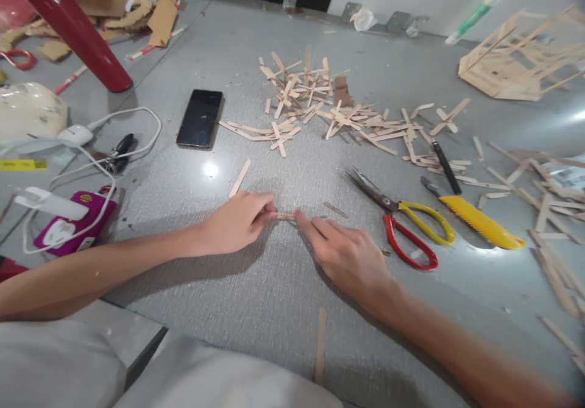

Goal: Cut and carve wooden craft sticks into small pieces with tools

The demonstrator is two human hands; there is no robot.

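Observation:
In the middle of the table, my left hand [242, 222] pinches the left end of a short wooden craft stick [286, 216] between thumb and fingers. My right hand [350, 255] has its fingertips on the stick's other end; its thumb is hidden beneath. A thin dark edge shows by the right fingers, too small to name. Another craft stick [240, 177] lies just beyond my left hand, and one more [321, 344] lies near the front edge. Scissors [397, 213] with red and yellow handles rest beside my right hand, blades apart.
Craft sticks [338, 115] lie heaped at the back. To the right are a yellow cutter [479, 219], a black-handled knife [446, 167] and a wooden stick frame [516, 60]. A phone [200, 119], white cable [158, 130], purple box [75, 222] and red post [73, 27] stand left.

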